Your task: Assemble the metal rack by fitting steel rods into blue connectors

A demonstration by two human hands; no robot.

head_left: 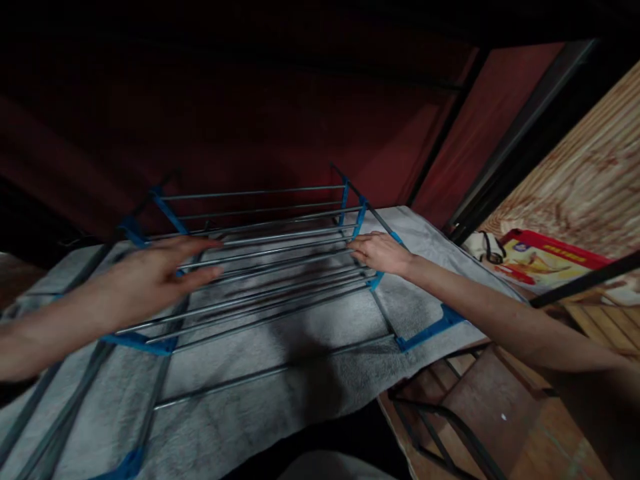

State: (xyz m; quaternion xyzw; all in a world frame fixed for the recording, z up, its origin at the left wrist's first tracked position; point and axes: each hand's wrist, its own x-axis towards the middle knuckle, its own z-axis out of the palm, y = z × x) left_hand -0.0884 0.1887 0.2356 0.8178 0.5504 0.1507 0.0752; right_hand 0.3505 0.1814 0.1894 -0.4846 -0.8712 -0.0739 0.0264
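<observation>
A metal drying rack (280, 308) with grey rods and blue plastic joints lies on a grey cloth (235, 427). My left hand (160, 273) is above its left side, thumb and fingers stretched out and apart, with nothing held between them. At the right side, my right hand (380, 252) has its fingers bent together around the frame near the rod ends and a blue joint. The far fingers of that hand are partly hidden.
A dark red panel (270, 120) rises behind the rack. On the right are a dark post (530, 133), a red and yellow package (545, 260) and a white item with a black strap (484, 247). A dark-framed chair (460, 427) stands at the lower right.
</observation>
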